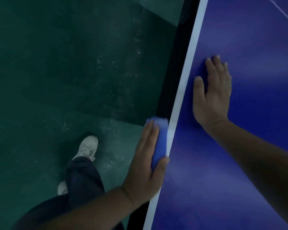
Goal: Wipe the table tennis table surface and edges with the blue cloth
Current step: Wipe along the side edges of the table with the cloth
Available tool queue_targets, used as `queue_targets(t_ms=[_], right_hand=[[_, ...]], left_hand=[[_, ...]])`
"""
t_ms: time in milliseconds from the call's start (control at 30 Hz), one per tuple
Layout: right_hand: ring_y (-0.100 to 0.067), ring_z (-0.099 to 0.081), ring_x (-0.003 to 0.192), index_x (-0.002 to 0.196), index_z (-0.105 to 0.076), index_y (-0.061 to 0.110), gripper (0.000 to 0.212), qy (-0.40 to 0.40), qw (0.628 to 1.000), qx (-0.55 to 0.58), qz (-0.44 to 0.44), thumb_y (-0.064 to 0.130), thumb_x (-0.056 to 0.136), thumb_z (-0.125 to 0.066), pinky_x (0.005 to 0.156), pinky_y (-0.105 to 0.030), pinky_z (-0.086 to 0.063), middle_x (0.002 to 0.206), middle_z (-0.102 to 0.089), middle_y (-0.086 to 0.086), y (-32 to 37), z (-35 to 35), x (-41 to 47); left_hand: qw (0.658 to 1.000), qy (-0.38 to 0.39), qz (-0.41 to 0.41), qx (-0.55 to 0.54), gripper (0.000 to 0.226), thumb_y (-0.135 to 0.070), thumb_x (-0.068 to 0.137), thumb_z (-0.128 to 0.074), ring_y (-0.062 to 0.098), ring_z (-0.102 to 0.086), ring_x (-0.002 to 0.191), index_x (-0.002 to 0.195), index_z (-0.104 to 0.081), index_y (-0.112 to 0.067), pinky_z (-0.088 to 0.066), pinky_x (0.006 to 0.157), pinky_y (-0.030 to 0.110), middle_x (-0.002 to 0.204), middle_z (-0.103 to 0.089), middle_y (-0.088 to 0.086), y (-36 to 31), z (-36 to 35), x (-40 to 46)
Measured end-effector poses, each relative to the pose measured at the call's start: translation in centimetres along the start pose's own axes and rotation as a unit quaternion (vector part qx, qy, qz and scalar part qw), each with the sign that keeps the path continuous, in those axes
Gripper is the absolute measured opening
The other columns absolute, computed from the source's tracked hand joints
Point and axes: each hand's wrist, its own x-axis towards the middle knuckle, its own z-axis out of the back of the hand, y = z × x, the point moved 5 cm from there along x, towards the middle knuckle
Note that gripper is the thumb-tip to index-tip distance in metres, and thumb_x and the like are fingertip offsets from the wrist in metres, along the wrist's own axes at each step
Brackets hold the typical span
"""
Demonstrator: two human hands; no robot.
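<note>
Along the table's side edge, I see my left hand (146, 165) pressing the blue cloth (159, 140) flat against the rim. The fingers are straight and held together, laid over the outer face of the cloth, while the thumb hooks over the top of the table edge near the white border line (188, 63). The cloth sits sandwiched between my palm side and the edge of the table tennis table (256, 39), a folded wad whose far end sticks out past my fingertips. It touches the rim and does not lie on the playing surface.

My right hand (211, 95) rests flat on the blue top, well ahead of the cloth and just inside the white line. Its fingers are straight and close together, thumb spread toward the border, holding nothing.

Below the edge I can make out the green floor (65, 72), scuffed with pale marks, a pale shoe (87, 146) and a dark trouser leg (83, 178). Everything is a little blurred.
</note>
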Motion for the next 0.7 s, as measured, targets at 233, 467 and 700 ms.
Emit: queue_targets(t_ms=[233,467,700], right_hand=[[-0.017,-0.006,0.155,0.157,-0.029,0.021,0.062,-0.004,1.0,-0.004,0.001,0.047,0.1,-0.028,0.126,-0.043,-0.004,0.167,-0.017,0.004,0.2,0.0,0.2],[-0.018,-0.005,0.155,0.157,-0.027,0.02,0.062,0.003,1.0,-0.008,0.004,0.044,0.101,-0.028,0.126,-0.044,-0.004,0.167,-0.017,0.003,0.3,0.0,0.2],[-0.023,-0.008,0.155,0.157,-0.029,0.019,0.06,0.004,1.0,-0.027,0.008,0.044,0.101,-0.029,0.125,-0.046,-0.005,0.166,-0.019,-0.001,0.3,-0.3,0.4]], left_hand=[[1.0,0.0,-0.025,0.019,0.068,-0.02,0.102,-0.047,0.021,-0.005,0.157,0.159,-0.015,-0.003,-0.008,0.128,0.042,0.168,-0.013,0.008,-1.5,0.2,11.1],[0.995,-0.082,0.047,-0.021,0.068,-0.021,0.098,-0.047,0.021,-0.018,0.154,0.16,-0.02,-0.012,-0.019,0.125,0.045,0.167,-0.021,0.005,-4.5,0.5,22.6],[0.999,-0.011,0.028,0.039,0.067,-0.019,0.104,-0.044,0.01,0.003,0.156,0.161,-0.01,-0.014,-0.005,0.127,0.03,0.17,-0.006,-0.002,-1.7,0.0,7.9]])
